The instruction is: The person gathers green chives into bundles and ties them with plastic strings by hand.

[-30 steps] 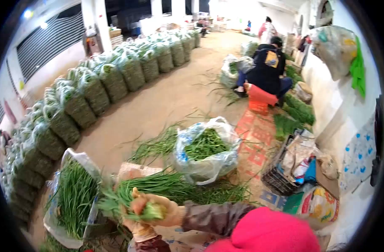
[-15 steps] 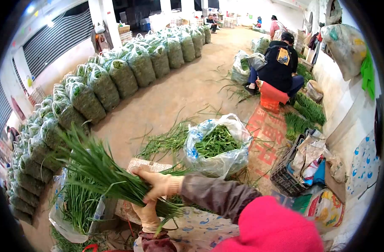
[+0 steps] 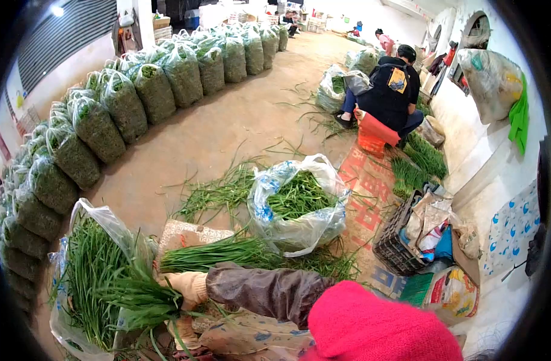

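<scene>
A bunch of garlic chives (image 3: 137, 299) points left and down, its leaves over the side of an open plastic bag (image 3: 98, 212) filled with more chives. My right hand (image 3: 188, 287), in a pale glove, is closed round the bunch from above. My left hand (image 3: 182, 332), also gloved, grips its stem end just below; part of its fingers is hidden. Another heap of chives (image 3: 218, 254) lies beside my right wrist on a patterned board (image 3: 188, 233).
A second open bag of chives (image 3: 314, 231) stands ahead, with loose stalks (image 3: 221, 191) scattered beside it. Full bags (image 3: 143, 96) line the left. A black crate (image 3: 399, 240) sits at right. A co-worker (image 3: 393, 90) sits on a red seat further off.
Both hands have lowered the bunch left and down toward the bag. The leaves, raised before, now droop. My view has shifted slightly, and the heap on the board shows more.
</scene>
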`<state>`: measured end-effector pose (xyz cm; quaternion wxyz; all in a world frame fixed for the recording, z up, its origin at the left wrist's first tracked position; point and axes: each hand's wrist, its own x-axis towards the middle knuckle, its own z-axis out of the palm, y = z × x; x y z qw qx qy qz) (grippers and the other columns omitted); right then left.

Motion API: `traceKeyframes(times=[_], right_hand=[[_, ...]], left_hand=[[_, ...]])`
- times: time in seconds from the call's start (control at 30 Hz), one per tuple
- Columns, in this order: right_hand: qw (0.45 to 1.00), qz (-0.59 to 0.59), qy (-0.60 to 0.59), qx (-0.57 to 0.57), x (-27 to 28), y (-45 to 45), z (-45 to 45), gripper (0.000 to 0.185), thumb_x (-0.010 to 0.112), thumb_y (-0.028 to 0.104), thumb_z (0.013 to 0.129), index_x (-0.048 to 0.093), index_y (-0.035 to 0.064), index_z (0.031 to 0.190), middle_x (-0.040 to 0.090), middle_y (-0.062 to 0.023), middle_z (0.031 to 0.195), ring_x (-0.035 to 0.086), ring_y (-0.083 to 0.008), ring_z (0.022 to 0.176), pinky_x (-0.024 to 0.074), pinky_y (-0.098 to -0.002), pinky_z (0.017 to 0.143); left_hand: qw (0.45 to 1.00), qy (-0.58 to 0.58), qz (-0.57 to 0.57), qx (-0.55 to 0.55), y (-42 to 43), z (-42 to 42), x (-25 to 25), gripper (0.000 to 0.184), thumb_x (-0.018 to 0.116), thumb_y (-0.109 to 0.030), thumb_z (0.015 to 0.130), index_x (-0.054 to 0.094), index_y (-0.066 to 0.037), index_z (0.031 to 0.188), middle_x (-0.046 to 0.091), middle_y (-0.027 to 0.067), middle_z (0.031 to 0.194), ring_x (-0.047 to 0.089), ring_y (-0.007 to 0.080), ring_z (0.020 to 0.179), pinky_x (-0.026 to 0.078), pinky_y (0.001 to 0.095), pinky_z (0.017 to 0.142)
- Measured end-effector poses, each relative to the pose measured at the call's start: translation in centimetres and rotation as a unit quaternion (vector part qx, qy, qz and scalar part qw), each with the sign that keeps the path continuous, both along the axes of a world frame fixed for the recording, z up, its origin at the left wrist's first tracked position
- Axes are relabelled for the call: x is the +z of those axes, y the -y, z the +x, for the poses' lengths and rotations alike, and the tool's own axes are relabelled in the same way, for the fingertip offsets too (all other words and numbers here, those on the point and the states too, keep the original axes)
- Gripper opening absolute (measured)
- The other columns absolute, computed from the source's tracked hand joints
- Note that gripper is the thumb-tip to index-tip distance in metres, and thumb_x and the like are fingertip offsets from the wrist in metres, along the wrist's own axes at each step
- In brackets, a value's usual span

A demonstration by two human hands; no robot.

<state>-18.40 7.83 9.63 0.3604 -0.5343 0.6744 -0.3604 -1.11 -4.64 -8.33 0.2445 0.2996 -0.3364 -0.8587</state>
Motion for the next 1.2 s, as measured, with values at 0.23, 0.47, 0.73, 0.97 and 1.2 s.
traceKeyframes(times=[0.23, 0.47, 0.73, 0.97, 1.2], right_hand=[[0.992, -0.056, -0.103, -0.049, -0.7, 2.4, 3.0, 0.095, 0.079, 0.023, 0.062, 0.032, 0.0067, 0.143, 0.05, -0.0208, 0.131, 0.052, -0.0337, 0.118, 0.0444, -0.0363, 0.097], [0.967, -0.214, 0.052, -0.126, -1.8, 1.9, 3.4, 0.04, 0.064, 0.012, 0.077, 0.055, 0.0051, 0.115, 0.064, -0.0189, 0.095, 0.063, -0.0306, 0.089, 0.0505, -0.0356, 0.076], [0.93, -0.226, 0.119, -0.265, 3.4, -5.3, 5.1, 0.029, 0.054, 0.0, 0.089, 0.057, 0.001, 0.117, 0.063, -0.0124, 0.113, 0.062, -0.0209, 0.082, 0.0525, -0.0307, 0.074], [0.898, -0.435, -0.007, -0.064, 2.6, -12.5, 6.6, 0.03, 0.061, 0.023, 0.085, 0.058, 0.0027, 0.106, 0.06, -0.0143, 0.115, 0.059, -0.0298, 0.102, 0.0455, -0.0436, 0.09], [0.893, -0.38, -0.234, 0.05, 2.7, -17.0, 10.7, 0.04, 0.061, 0.016, 0.063, 0.063, 0.0065, 0.103, 0.061, -0.0099, 0.108, 0.053, -0.0276, 0.115, 0.0372, -0.0433, 0.101]], left_hand=[[0.949, -0.194, 0.25, -0.016, 2.6, 1.2, -6.1, 0.062, 0.052, -0.043, 0.093, 0.036, -0.006, 0.14, 0.041, 0.015, 0.14, 0.042, 0.0305, 0.126, 0.034, 0.0458, 0.107], [0.873, 0.171, -0.456, 0.008, -8.7, 1.4, 14.3, 0.078, 0.071, -0.025, 0.084, 0.028, -0.005, 0.146, 0.036, 0.0169, 0.145, 0.041, 0.0304, 0.128, 0.041, 0.0425, 0.101], [0.969, 0.016, -0.012, -0.245, -11.9, 2.9, 9.6, 0.062, 0.062, -0.033, 0.09, 0.036, -0.004, 0.137, 0.04, 0.0147, 0.134, 0.044, 0.0276, 0.118, 0.045, 0.0392, 0.091], [0.871, 0.103, -0.309, -0.367, -13.4, 4.6, 9.8, 0.062, 0.056, -0.039, 0.093, 0.038, -0.003, 0.139, 0.051, 0.0137, 0.124, 0.055, 0.0255, 0.107, 0.05, 0.0364, 0.085], [0.875, -0.08, 0.411, -0.242, -15.5, 2.1, 16.3, 0.057, 0.057, -0.036, 0.094, 0.041, 0.0, 0.135, 0.062, 0.0115, 0.098, 0.062, 0.0213, 0.086, 0.054, 0.0324, 0.073]])
